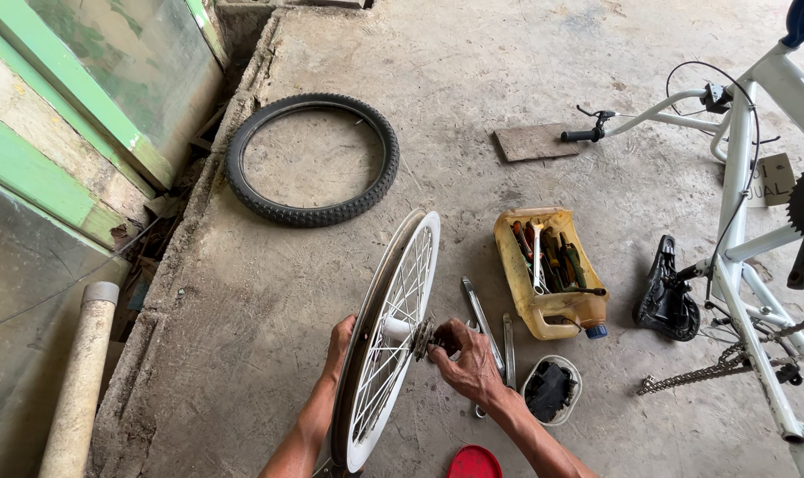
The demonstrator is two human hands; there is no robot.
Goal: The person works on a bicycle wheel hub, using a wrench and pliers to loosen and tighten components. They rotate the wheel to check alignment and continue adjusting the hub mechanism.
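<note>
A bare white bicycle wheel (389,341) stands upright on its rim at the lower middle of the frame, seen almost edge-on, its spokes fanning out from a hub near the centre. The left hand (339,343) curls over the rim on the wheel's left side, fingers wrapped around the edge and steadying it. The right hand (467,358) sits just right of the hub, its fingertips pinched together on the small sprocket (423,337) at the axle. Directly behind that hand, flat on the concrete floor (473,80), lie a couple of long metal wrenches (483,320). Further right, in the middle of the frame, a yellow cut-open plastic jug (551,274) holds a jumble of hand tools, and just below it a small clear tub (551,389) contains dark parts. A red round lid (475,463) shows at the bottom edge. In the upper left of centre a black knobbly tyre (312,159) lies flat on the floor, well apart from the wheel. Along the right side a white bicycle frame (738,221) stands upside down, resting on its black saddle (666,292), with a loose chain (730,363) trailing beside it. A pale pipe (81,381) leans at the lower left beside green-painted panels (83,97).
</note>
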